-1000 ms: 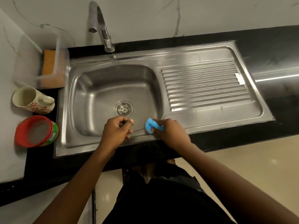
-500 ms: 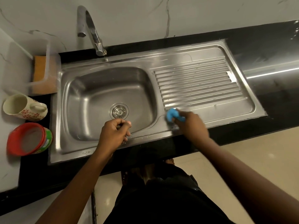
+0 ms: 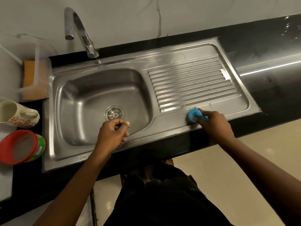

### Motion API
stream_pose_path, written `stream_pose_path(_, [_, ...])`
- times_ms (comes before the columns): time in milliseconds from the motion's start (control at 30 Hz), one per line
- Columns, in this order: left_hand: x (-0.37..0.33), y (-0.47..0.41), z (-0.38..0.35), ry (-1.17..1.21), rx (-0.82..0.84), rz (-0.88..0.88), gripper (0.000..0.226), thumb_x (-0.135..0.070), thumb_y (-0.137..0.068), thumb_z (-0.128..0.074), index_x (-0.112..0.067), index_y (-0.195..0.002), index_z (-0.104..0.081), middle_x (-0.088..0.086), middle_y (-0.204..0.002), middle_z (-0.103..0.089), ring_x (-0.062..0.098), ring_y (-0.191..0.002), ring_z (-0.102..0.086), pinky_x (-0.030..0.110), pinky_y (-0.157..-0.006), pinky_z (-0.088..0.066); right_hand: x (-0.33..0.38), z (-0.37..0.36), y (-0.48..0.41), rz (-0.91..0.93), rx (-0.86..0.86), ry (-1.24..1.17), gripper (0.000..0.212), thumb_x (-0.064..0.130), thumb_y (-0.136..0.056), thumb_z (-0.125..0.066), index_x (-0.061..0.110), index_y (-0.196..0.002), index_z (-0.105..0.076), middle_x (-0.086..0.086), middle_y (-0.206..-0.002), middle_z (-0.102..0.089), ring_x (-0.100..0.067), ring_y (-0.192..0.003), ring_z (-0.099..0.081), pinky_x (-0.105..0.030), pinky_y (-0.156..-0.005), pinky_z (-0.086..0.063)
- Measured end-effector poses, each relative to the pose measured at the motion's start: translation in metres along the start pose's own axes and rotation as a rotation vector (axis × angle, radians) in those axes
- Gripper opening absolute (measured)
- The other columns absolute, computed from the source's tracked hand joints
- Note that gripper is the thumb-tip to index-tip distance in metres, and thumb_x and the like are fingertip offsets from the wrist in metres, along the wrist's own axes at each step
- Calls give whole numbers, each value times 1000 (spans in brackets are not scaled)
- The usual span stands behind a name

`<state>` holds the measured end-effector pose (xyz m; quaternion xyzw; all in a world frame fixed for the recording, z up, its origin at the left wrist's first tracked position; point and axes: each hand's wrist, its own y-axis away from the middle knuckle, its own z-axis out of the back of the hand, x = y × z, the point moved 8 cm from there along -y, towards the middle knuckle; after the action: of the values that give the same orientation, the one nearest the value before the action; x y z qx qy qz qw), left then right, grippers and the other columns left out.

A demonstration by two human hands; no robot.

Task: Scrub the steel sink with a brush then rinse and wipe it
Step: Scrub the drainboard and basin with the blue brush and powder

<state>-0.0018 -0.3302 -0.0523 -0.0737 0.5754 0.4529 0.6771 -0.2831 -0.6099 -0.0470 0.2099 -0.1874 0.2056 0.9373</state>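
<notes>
**Q:** Right hand, quick?
**A:** Your right hand [image 3: 215,124] grips the blue-handled scrubbing brush [image 3: 194,115]. Your fingers wrap over the blue top, and the dark bristle pad is pressed down on the stainless steel sink [image 3: 162,128], which is set in the black countertop [image 3: 268,98].

**Q:** Where on the sink?
**A:** On the flat strip along the drainboard's front edge. It's just in front of the ribbed grooves [image 3: 192,85] and right of the basin.

**Q:** Left hand?
**A:** Your left hand [image 3: 112,134] is curled into a fist with the thumb tip against the forefinger. It's over the basin's front edge, just in front of the round drain strainer [image 3: 114,114]. Nothing shows inside the fist.

**Q:** Any text to log?
**A:** The red-lidded jar with a green label [image 3: 22,146] lies on its side, left of the sink's front-left corner. The label print is too blurred to read. Just behind it is a cream mug with a red flower print [image 3: 17,115], also on its side, handle up. That's pattern only.

**Q:** Rest?
**A:** A clear plastic tub [image 3: 37,66] holding an orange sponge [image 3: 29,74] sits by the sink's back-left corner. The curved chrome tap [image 3: 78,30] stands at the sink's back edge. There are water droplets [image 3: 82,157] on the front rim, left of your left forearm.
</notes>
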Motion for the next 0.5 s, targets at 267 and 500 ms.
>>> stream_pose_path(267, [-15, -2, -24, -40, 65, -29, 20, -25, -102, -65, -11, -92, -74, 8, -70, -73, 16, -56, -63, 33, -59, -54, 93, -88, 38, 124, 182, -157, 52, 49, -95, -68, 30, -143, -60, 2, -116, -73, -12, -96, -69, -37, -88, -60])
stream_pose_path(500, [-25, -7, -35, -46, 80, -39, 20, -22, -102, -65, -8, -89, -73, 9, -68, -72, 16, -53, -60, 28, -54, -51, 49, -55, 37, 71, 220, 25, 50, 54, -94, -66, 36, -140, -59, 4, -111, -69, -9, -89, -67, -35, -83, -61])
